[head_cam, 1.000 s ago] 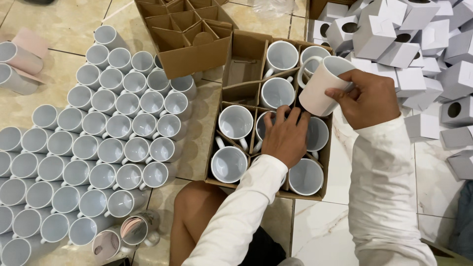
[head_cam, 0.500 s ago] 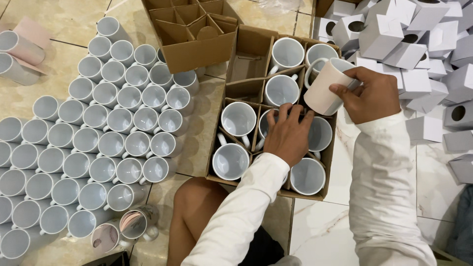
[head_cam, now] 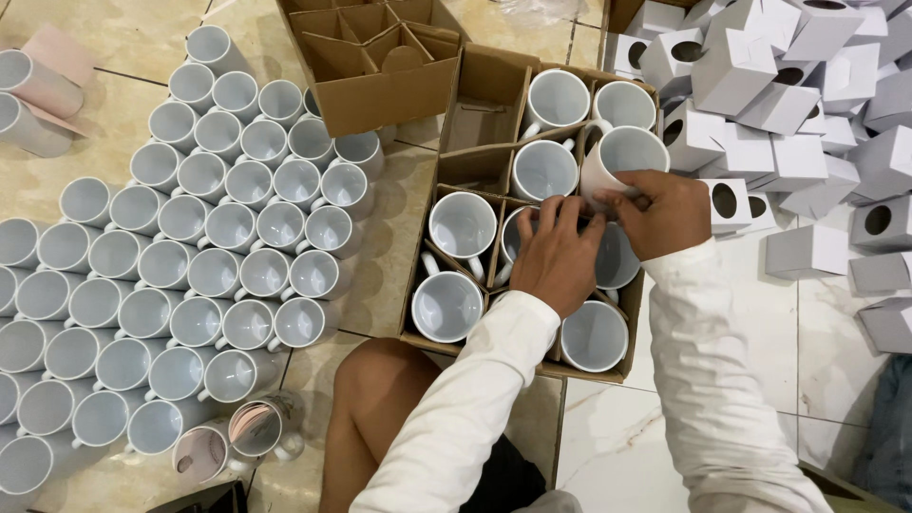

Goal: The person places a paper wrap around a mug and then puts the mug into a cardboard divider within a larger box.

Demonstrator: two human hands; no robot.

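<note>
A brown cardboard box (head_cam: pixel 480 85) with dividers stands on the floor in front of me, holding several white mugs. My right hand (head_cam: pixel 667 211) grips a white mug (head_cam: pixel 622 157) by its rim, low over the box's right side. My left hand (head_cam: pixel 559 255) rests fingers-down on the mugs and dividers in the middle of the box, fingertips touching a mug (head_cam: pixel 518 233) there. Both sleeves are white.
Several white mugs (head_cam: pixel 204 256) stand packed together on the tiled floor to the left. A second divided cardboard box (head_cam: pixel 380 57) sits at the top. Small white cartons with round holes (head_cam: pixel 788 104) are heaped on the right. My bare knee (head_cam: pixel 380 389) is below.
My right hand has brought the mug down and leftward, from above the white cartons to just over the box. My left hand stays on the mugs in the box's middle.
</note>
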